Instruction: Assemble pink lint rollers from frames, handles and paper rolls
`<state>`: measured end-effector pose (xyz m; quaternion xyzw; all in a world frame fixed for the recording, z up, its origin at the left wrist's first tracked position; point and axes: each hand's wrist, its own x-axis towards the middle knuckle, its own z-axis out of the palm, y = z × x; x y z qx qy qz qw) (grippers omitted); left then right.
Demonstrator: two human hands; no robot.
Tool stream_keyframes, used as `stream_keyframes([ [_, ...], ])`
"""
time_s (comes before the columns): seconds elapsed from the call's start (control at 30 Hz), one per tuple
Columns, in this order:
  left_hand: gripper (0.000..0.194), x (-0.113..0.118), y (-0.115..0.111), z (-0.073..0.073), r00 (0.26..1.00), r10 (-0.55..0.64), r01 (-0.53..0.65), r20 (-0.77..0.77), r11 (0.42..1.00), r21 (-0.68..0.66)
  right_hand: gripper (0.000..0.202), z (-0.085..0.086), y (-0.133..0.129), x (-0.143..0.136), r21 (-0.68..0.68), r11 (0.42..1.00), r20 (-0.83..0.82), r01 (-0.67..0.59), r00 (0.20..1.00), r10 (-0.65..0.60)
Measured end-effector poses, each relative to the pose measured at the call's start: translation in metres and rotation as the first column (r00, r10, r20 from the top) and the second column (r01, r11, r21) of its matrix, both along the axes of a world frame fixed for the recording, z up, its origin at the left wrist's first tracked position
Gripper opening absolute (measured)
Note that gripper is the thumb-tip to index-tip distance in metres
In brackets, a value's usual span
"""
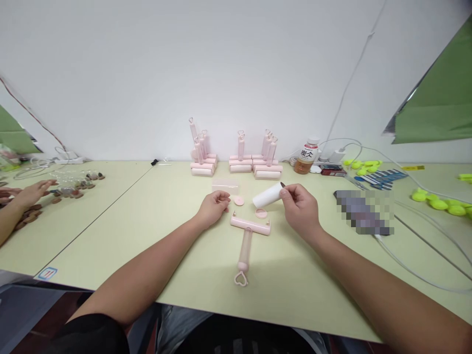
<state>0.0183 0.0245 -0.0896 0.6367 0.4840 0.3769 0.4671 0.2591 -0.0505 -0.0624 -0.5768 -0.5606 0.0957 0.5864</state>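
Note:
My right hand [301, 210] is closed on one end of a white lint roller refill [267, 195], a tube held tilted just above the table. Loosely curled beside a round pink end cap [239, 200], my left hand [214, 208] has its fingers slightly apart and nothing visible in them. A second pink end cap [261, 213] lies below the refill. Between my forearms is a pink lint roller handle [245, 250] with a heart-shaped loop, its head [250, 225] pointing away from me. A clear pinkish cover [225, 185] lies behind my left hand.
Several assembled pink lint rollers [241, 162] stand along the wall. To their right are a drink bottle [307, 156], cables and a pixelated dark object [363, 212]. Neon yellow items [438, 201] lie far right. At far left, another person's hand [35, 192] is near small brown pieces.

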Motion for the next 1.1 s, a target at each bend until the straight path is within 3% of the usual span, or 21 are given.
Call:
stream_keyframes([
  [0.1,0.028,-0.004,0.006,0.001,0.939,-0.044,0.152,-0.341,0.943,0.296,0.02,0.0,0.002,0.001,-0.048,0.999,-0.022,0.02,1.0,-0.021],
  [0.17,0.034,-0.004,0.014,0.007,0.875,-0.081,0.283,-0.478,0.886,0.368,0.021,-0.001,0.005,0.003,-0.087,0.996,-0.051,0.031,0.998,-0.036],
  [0.27,0.037,0.006,0.028,0.019,0.753,-0.133,0.448,-0.644,0.821,0.354,0.021,-0.003,0.009,0.007,-0.132,0.99,-0.08,0.044,0.995,-0.055],
  [0.43,0.041,0.031,0.037,0.038,0.459,-0.155,0.626,-0.875,0.755,0.194,0.021,-0.007,0.013,0.012,-0.178,0.982,-0.088,0.057,0.993,-0.074],
  [0.5,0.03,0.035,0.037,0.041,0.411,-0.164,0.651,-0.897,0.741,0.163,0.021,-0.007,0.013,0.012,-0.19,0.98,-0.091,0.055,0.993,-0.073],
  [0.6,0.024,0.029,0.036,0.04,0.447,-0.161,0.626,-0.88,0.759,0.179,0.02,-0.007,0.012,0.011,-0.197,0.979,-0.093,0.047,0.993,-0.066],
  [0.73,0.034,0.012,0.037,0.033,0.553,-0.117,0.503,-0.825,0.836,0.219,0.02,-0.008,0.012,0.009,-0.201,0.979,-0.088,0.028,0.995,-0.047],
  [0.9,0.028,-0.002,0.036,0.022,0.644,-0.037,0.356,-0.764,0.899,0.257,0.019,-0.015,0.012,0.004,-0.22,0.969,-0.217,-0.111,0.974,0.062],
  [1.0,0.027,-0.007,0.033,0.018,0.676,-0.003,0.307,-0.737,0.91,0.277,0.019,-0.02,0.014,-0.002,-0.246,0.931,-0.398,-0.27,0.904,0.157],
  [1.1,0.03,-0.01,0.029,0.016,0.703,0.016,0.286,-0.711,0.909,0.303,0.023,-0.021,0.016,-0.007,-0.206,0.897,-0.608,-0.391,0.769,0.195],
])
